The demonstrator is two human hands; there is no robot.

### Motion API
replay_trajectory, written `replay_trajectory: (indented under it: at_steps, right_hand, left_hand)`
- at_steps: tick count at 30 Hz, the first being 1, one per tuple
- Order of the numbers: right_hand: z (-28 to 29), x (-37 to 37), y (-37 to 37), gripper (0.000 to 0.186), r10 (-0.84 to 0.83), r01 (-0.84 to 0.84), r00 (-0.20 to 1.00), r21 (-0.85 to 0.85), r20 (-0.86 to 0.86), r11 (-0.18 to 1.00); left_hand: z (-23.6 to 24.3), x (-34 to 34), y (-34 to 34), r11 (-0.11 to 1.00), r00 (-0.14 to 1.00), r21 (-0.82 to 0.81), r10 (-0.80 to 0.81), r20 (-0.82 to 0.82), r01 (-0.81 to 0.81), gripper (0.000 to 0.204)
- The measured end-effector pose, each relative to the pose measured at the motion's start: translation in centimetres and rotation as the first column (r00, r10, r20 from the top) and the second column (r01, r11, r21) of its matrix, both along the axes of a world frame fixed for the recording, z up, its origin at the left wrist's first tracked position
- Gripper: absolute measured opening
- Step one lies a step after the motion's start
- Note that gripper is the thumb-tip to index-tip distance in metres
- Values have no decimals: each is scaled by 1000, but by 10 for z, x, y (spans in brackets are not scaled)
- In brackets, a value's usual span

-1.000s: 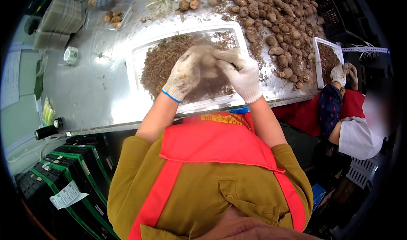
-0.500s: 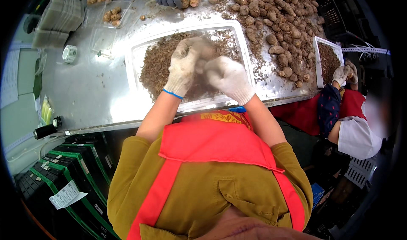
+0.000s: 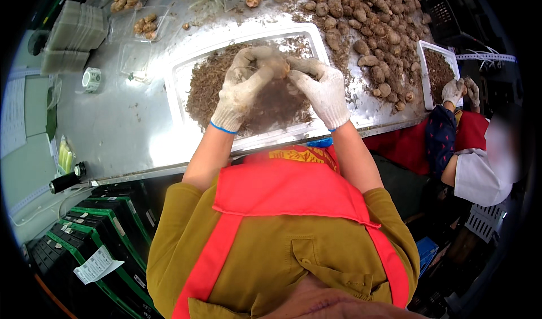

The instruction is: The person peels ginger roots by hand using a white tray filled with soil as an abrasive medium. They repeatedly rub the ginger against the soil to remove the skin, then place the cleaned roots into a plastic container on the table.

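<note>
Both my hands wear white knit gloves with blue cuff edges and are raised over a white foam tray (image 3: 323, 54) of brown peelings (image 3: 206, 93). A small taro (image 3: 278, 68), smeared by motion, is in the curled fingers of my left hand (image 3: 240, 90). The fingers and thumb of my right hand (image 3: 324, 90) are bent and closed against the taro's right side. Their tips partly hide its surface.
A large heap of unpeeled taros (image 3: 389, 37) lies at the far right. One taro (image 3: 253, 0) sits beyond the tray. Clear plastic boxes (image 3: 135, 56), some with taros, and a label roll (image 3: 91, 79) stand left. Another person's gloved hands (image 3: 453, 91) work at a second tray (image 3: 424, 88).
My right hand has opened out from a blurred fist and now touches the taro with its fingertips. The grey-gloved hand at the far edge has left, and one taro there is gone.
</note>
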State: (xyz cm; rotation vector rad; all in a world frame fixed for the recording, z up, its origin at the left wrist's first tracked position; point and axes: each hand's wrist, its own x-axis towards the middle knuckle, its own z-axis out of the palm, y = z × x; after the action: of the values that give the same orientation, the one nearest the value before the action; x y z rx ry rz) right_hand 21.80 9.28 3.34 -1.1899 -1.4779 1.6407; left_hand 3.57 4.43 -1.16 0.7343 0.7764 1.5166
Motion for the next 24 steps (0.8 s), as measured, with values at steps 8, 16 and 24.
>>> replay_trajectory:
  at_steps: [8, 16, 24]
  right_hand:
    - [-5, -3, 8, 23, 45, -42, 994, -31, 100, 999]
    - [-17, -2, -2, 23, 83, -238, 922, 384, 379, 892]
    - [0, -5, 16, 30, 56, -108, 983, 306, 174, 946]
  left_hand:
    - [-8, -6, -4, 998, 977, 53, 44, -209, -33, 35]
    - [-4, -4, 4, 997, 972, -19, 75, 225, -72, 37]
    - [-21, -11, 1, 997, 990, 59, -54, 131, 47, 33]
